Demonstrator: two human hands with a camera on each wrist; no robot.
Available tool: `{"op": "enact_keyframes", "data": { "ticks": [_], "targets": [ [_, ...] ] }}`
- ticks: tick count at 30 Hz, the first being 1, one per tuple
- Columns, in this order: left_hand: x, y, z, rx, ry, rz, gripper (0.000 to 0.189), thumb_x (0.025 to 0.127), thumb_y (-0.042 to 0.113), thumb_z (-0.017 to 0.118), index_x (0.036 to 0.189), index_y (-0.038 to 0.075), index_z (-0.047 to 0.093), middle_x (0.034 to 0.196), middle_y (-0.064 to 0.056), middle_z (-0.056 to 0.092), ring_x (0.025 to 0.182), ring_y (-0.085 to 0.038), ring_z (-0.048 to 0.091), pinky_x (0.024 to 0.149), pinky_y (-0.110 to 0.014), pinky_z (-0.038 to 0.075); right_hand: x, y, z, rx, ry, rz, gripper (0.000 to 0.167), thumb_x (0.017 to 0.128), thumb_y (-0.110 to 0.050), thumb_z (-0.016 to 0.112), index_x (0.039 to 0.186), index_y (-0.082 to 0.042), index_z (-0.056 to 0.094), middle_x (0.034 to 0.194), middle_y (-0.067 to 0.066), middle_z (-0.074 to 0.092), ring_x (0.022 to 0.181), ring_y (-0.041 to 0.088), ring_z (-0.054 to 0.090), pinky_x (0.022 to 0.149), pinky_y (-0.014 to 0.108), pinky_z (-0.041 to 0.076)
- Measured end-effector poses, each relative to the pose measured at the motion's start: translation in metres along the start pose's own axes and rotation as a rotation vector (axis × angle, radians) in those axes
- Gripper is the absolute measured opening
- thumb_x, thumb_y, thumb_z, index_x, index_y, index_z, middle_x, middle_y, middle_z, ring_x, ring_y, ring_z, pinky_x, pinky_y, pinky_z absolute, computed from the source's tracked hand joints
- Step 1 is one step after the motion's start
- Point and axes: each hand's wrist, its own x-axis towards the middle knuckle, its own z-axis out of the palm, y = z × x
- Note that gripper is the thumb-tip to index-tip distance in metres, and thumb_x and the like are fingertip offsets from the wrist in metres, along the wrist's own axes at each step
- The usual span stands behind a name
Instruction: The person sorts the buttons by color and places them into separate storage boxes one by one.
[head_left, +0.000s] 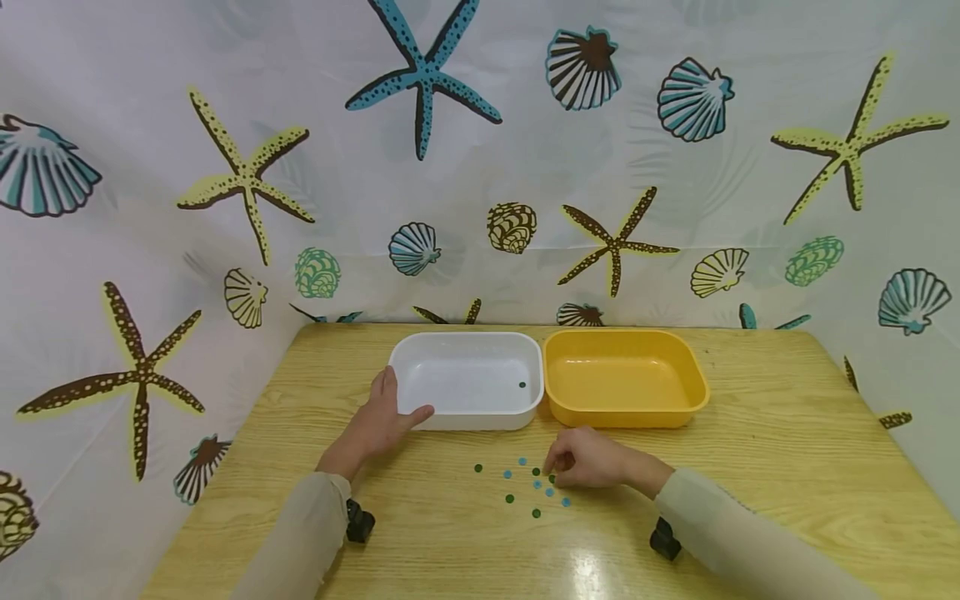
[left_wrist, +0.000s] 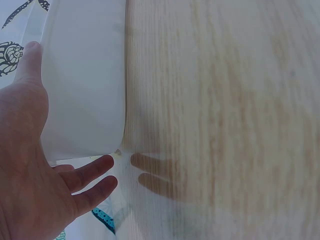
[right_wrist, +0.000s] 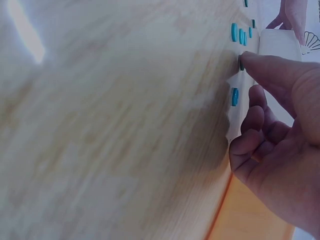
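Note:
My left hand (head_left: 381, 417) rests at the left front corner of a white plastic tray (head_left: 465, 421). Its thumb lies along the front, and the other fingers reach round the left side, fairly straight. One dark green button (head_left: 522, 385) lies in that tray. Over the table, my right hand (head_left: 592, 458) reaches down to the loose buttons with its fingers bent. In the right wrist view, its thumb touches a dark green button (right_wrist: 241, 62), while the index fingertip looks apart from it. Around it lie several light blue buttons (head_left: 550, 492) and several dark green buttons (head_left: 510, 498).
A yellow tray (head_left: 626, 417) stands against the white tray's right side, behind my right hand. Both trays sit towards the back of the wooden table (head_left: 787, 433). A cloth (head_left: 480, 275) with starfish and shells hangs behind and along the sides.

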Motion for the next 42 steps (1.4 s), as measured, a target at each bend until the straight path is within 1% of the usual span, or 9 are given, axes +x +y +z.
{"op": "enact_keyframes", "data": {
  "ticks": [10,19,25,34,42],
  "targets": [
    [0.0006,-0.0014,0.0008,0.011,0.004,0.008,0.118,0.081,0.075,0.046,0.147,-0.004,-0.014,0.154,-0.023,-0.009,0.124,-0.047,0.039,0.099,-0.054,0.034,0.001,0.0029,0.0018,-0.011,-0.006,0.005,0.012,0.082,-0.009,0.072,0.093,-0.013,0.074,0.079,-0.01,0.055,0.072,0.004,0.048,0.065,0.022,0.044],
    [0.0006,-0.0023,-0.0001,0.011,0.001,0.005,0.122,0.078,0.079,0.044,0.147,-0.003,-0.014,0.154,-0.023,-0.008,0.125,-0.047,0.038,0.099,-0.055,0.034,0.0022,-0.0004,0.0013,-0.01,-0.011,-0.003,0.011,0.082,-0.007,0.072,0.091,-0.013,0.074,0.079,-0.01,0.056,0.072,0.004,0.047,0.064,0.022,0.043],
    [0.0012,-0.0025,0.0004,0.008,0.004,0.007,0.122,0.078,0.079,0.044,0.147,-0.003,-0.014,0.154,-0.023,-0.008,0.126,-0.047,0.036,0.1,-0.055,0.033,0.0019,-0.0011,0.0011,-0.007,-0.011,0.003,0.01,0.082,-0.007,0.072,0.089,-0.013,0.073,0.08,-0.009,0.057,0.072,0.005,0.049,0.065,0.022,0.044],
    [0.0027,-0.0034,0.0012,0.007,0.005,0.004,0.119,0.081,0.075,0.047,0.147,-0.003,-0.014,0.154,-0.024,-0.008,0.123,-0.047,0.039,0.098,-0.055,0.035,0.0009,-0.0001,0.002,0.047,-0.012,0.048,0.011,0.081,-0.005,0.072,0.08,-0.014,0.067,0.077,-0.012,0.06,0.069,0.003,0.053,0.066,0.023,0.047],
    [0.0021,-0.0021,0.0005,0.005,0.002,0.011,0.119,0.081,0.074,0.047,0.146,-0.004,-0.015,0.153,-0.024,-0.008,0.122,-0.048,0.04,0.097,-0.055,0.036,-0.0024,0.0017,-0.004,0.073,0.013,0.059,0.011,0.082,-0.007,0.07,0.081,-0.017,0.067,0.077,-0.013,0.061,0.07,0.005,0.053,0.066,0.024,0.047]
  ]
}}
